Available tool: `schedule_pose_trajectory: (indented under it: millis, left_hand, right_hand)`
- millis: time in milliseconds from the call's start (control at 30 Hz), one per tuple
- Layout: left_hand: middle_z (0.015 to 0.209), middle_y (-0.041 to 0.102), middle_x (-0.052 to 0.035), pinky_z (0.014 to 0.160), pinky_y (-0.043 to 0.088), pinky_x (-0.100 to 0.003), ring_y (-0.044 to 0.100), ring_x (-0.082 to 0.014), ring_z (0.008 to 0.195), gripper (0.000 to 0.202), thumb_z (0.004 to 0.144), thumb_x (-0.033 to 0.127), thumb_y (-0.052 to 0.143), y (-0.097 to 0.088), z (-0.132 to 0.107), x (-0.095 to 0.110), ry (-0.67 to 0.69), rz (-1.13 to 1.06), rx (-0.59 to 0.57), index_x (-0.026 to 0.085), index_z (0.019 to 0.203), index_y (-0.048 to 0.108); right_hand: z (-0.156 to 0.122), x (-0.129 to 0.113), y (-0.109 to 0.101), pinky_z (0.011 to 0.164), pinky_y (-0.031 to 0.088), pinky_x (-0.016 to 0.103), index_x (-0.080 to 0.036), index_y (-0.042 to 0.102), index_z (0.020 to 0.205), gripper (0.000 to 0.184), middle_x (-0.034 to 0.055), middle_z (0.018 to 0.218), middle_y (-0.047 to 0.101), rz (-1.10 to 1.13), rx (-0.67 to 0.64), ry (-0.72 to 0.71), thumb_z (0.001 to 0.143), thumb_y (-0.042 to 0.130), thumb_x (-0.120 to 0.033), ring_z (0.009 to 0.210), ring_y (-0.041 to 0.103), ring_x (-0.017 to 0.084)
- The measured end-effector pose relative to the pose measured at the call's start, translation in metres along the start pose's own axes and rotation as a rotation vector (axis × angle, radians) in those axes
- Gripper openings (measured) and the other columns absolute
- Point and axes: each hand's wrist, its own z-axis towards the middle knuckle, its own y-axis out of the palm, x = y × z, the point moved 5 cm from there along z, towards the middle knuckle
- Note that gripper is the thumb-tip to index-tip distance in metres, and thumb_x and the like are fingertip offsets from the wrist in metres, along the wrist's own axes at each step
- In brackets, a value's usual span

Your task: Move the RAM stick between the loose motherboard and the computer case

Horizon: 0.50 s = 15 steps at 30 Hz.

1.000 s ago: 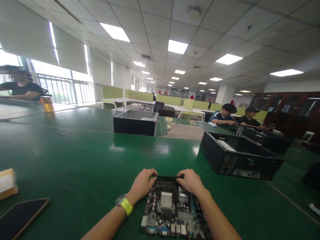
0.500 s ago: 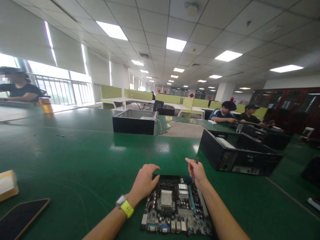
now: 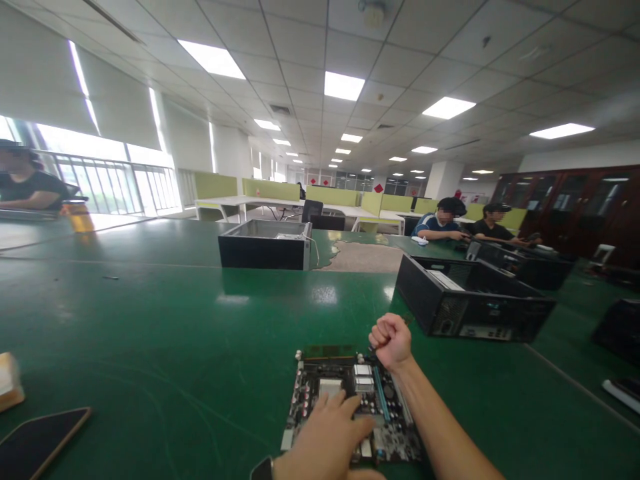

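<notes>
Motherboard (image 3: 373, 395) partly hidden by left hand (image 3: 327, 437), grip wide; right hand (image 3: 393, 341) fisted, contents unclear.

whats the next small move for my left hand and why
I'd probably lift your left hand clear of the motherboard: its spread fingers hide part of the silver processor square, and the palm blocks much of the near edge. Your right hand is curled near the far right corner.
</notes>
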Motion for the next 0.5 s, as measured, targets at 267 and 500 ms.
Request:
schedule_pose_trajectory:
  millis: [267, 500]
  left_hand:
    - [0.097, 0.065, -0.0072, 0.089, 0.039, -0.044, 0.054, -0.0287, 0.1, 0.033, 0.073, 0.051, 0.052, 0.0, 0.012, -0.01, -0.185, 0.06, 0.161, 0.024, 0.088, 0.065]
    - [0.093, 0.066, -0.0086, 0.077, 0.043, -0.037, 0.059, -0.0254, 0.089, 0.034, 0.074, 0.044, 0.047, -0.047, -0.012, -0.118, -0.439, 0.222, 0.281, 0.022, 0.092, 0.065]
  right_hand:
    - [0.011, -0.024, -0.003, 0.033, 0.017, 0.021, -0.021, 0.031, 0.044, 0.042, -0.0095, 0.038, 0.02, -0.494, 0.186, -0.073, 0.069, 0.057, -0.042, 0.032, 0.017, 0.006]
    - [0.074, -0.164, -0.032, 0.071, 0.044, 0.035, -0.023, 0.068, 0.09, 0.043, 0.011, 0.09, 0.066, -1.96, 0.553, -0.117, 0.084, 0.036, -0.051, 0.087, 0.06, 0.026]
